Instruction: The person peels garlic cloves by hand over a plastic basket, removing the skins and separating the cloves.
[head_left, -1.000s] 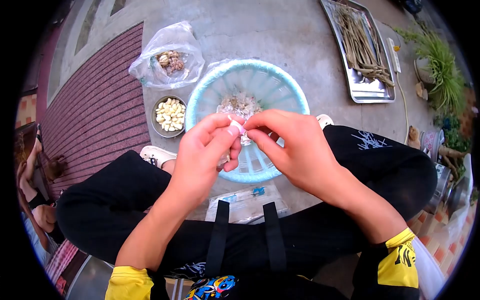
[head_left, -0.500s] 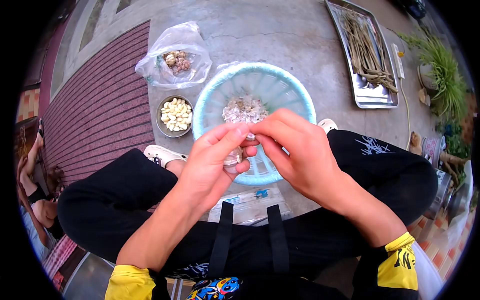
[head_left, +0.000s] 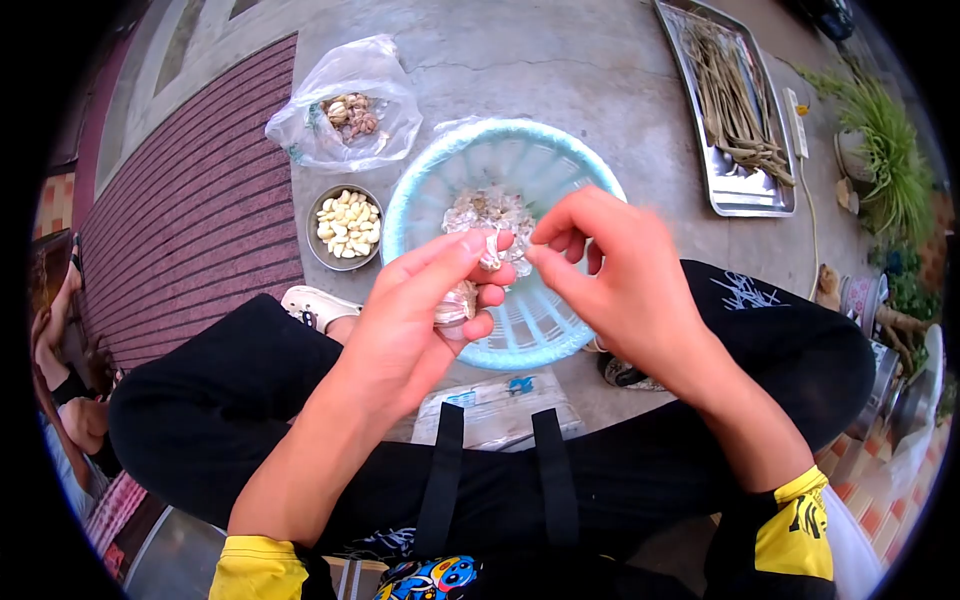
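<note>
My left hand (head_left: 405, 315) is closed over the blue basin, holding a partly broken garlic bulb (head_left: 457, 303) in its curled fingers. Between its thumb and forefinger a garlic clove (head_left: 490, 252) sticks out, with papery skin on it. Just to the right, my right hand (head_left: 622, 285) has thumb and forefinger pinched together; whatever is at their tips is too small to make out. Below both hands stands the light-blue plastic basin (head_left: 416, 178), with a heap of garlic skins (head_left: 478, 212) at its middle, partly hidden by the hands.
Left of the basin, a metal bowl (head_left: 314, 246) holds peeled garlic cloves (head_left: 350, 222). Behind it lies a clear plastic bag (head_left: 330, 80) with garlic bulbs (head_left: 350, 117). A metal tray (head_left: 725, 200) of dried stalks (head_left: 730, 100) is at far right. Another person's leg (head_left: 60, 300) shows at far left.
My right hand has moved up and right, away from the left hand, its fingers still pinched. The clove in my left hand now shows more plainly.
</note>
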